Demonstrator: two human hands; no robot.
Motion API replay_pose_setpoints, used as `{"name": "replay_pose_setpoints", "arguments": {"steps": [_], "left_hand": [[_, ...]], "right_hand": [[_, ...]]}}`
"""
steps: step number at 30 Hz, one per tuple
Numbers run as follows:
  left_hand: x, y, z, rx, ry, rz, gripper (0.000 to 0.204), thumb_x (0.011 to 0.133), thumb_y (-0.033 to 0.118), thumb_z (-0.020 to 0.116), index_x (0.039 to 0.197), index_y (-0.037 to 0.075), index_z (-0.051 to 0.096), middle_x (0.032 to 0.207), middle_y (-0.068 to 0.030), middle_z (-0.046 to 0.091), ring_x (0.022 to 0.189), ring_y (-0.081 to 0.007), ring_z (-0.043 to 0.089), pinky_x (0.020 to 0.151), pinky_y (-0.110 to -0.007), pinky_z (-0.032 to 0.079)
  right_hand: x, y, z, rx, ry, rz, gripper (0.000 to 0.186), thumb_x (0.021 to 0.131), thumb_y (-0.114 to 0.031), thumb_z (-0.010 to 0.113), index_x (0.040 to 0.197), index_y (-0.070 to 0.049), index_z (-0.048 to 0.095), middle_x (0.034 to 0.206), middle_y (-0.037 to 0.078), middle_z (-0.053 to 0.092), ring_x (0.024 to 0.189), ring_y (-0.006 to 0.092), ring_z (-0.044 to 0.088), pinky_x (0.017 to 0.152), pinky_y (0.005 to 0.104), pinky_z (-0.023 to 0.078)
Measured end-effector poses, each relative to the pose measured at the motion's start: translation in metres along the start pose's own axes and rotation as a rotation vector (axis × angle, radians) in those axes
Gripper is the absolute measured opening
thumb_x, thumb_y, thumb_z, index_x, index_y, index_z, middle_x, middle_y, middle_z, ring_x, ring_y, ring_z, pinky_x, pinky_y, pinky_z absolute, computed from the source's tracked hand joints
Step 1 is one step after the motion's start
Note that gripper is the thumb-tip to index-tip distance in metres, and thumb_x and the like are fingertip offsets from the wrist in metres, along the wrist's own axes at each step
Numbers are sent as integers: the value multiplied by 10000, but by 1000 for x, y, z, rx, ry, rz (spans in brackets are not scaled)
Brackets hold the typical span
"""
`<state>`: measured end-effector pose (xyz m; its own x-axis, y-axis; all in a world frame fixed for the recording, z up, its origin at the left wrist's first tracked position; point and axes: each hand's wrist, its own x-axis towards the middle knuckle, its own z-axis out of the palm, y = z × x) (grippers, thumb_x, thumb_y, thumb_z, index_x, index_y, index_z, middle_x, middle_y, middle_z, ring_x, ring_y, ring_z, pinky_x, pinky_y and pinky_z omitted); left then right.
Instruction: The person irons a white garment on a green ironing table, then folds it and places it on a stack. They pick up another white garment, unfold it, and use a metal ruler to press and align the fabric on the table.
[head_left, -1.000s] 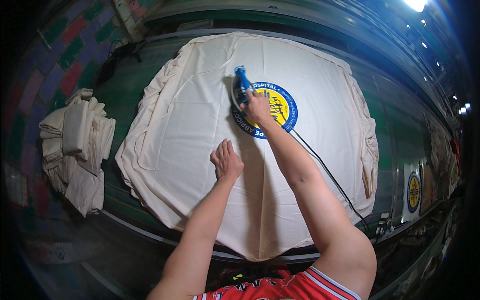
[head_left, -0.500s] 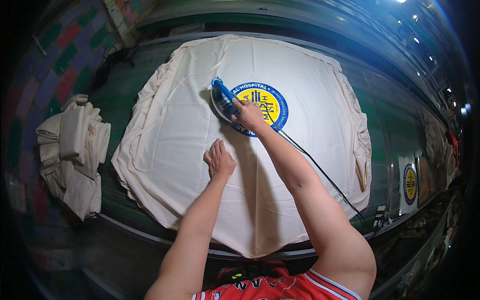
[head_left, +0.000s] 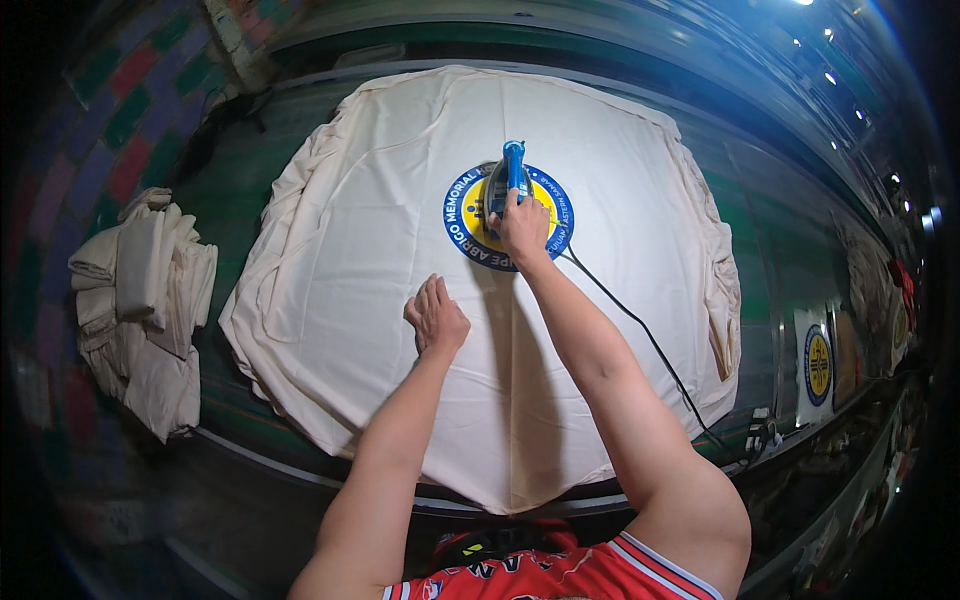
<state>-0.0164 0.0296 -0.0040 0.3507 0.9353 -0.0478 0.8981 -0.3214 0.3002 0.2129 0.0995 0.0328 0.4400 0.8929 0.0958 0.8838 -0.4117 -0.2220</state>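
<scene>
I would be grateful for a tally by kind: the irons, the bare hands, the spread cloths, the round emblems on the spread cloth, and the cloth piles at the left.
Iron: 1
Hands, left hand and right hand: 2
Spread cloth: 1
Emblem: 1
Cloth pile: 1
Total: 6

Iron (head_left: 514, 172) in right hand (head_left: 524, 228): bright blue handle, dark body. Round emblem (head_left: 474, 232) beneath that hand: blue ring, white lettering, yellow centre, dark blue marks. Cloth (head_left: 370, 230) under left hand (head_left: 437, 318): plain cream. Folded pile (head_left: 145, 290), well left of same hand: cream. Cord (head_left: 643, 323), right of right hand: black. Worktop (head_left: 240, 180), beyond left hand: green. Wall (head_left: 95, 160), farther left: purple, red, green brick pattern.
</scene>
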Motion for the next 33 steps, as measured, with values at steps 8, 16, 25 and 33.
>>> {"name": "replay_pose_setpoints", "arguments": {"steps": [8,16,25,33], "left_hand": [[-3,-5,-4,-7,-35,-19,591,904,159,608,1444,1,429,1537,-128,414,1464,-244,336,1179,-526,194],[-16,-6,-6,1,5,-15,595,916,158,602,1458,11,406,1529,-135,428,1461,-261,339,1186,-524,185],[-27,-18,-19,-140,63,-20,619,886,127,632,1449,-2,410,1504,-177,452,1437,-309,378,1194,-511,209],[-47,-27,-28,-696,163,-147,576,878,-11,593,1423,-43,409,1406,-256,511,1347,-393,481,1153,-441,369]], "right_hand": [[-58,42,-24,-9,57,26,643,801,-440,765,1282,-45,605,940,159,675,914,321,639,758,476,465],[-149,72,-82,25,-38,166,670,699,-395,738,1263,-51,619,951,159,686,911,319,652,771,473,444],[-162,68,-86,240,10,111,507,772,-142,723,1228,36,592,925,229,699,884,396,650,809,522,514],[-255,75,-136,519,-72,74,401,714,-42,661,1112,0,691,889,197,692,898,393,623,832,501,503]]}}
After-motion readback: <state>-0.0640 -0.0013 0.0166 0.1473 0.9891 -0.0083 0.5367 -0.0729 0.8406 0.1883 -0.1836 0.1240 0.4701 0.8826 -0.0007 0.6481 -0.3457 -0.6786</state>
